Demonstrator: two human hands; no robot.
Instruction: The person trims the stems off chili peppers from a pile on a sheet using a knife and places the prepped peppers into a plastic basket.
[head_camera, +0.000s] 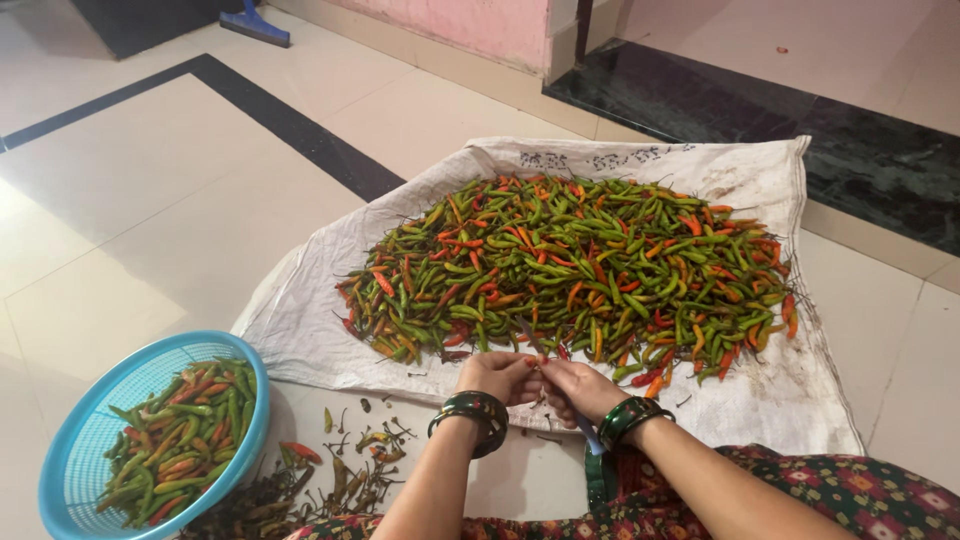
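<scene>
The left hand (502, 378) and the right hand (578, 388) are brought together at the near edge of a white sack (300, 330), fingertips touching. A single green chilli (532, 340) is pinched between the fingers of both hands. Its long axis runs away from the person and slightly to the left, the thin end pointing up toward the heap; its lower end is hidden by the fingers. Dark green bangles (472, 412) are worn on the left wrist, and a second set of bangles (630, 416) on the right.

Just beyond the hands, a wide pile of chillies (580, 270), green, red and orange, is spread over the sack. To the left, on the tiled floor (150, 210), a blue basket (75, 450) is seen holding more chillies. Between basket and hands, a scatter of stems (350, 480) lies on the floor.
</scene>
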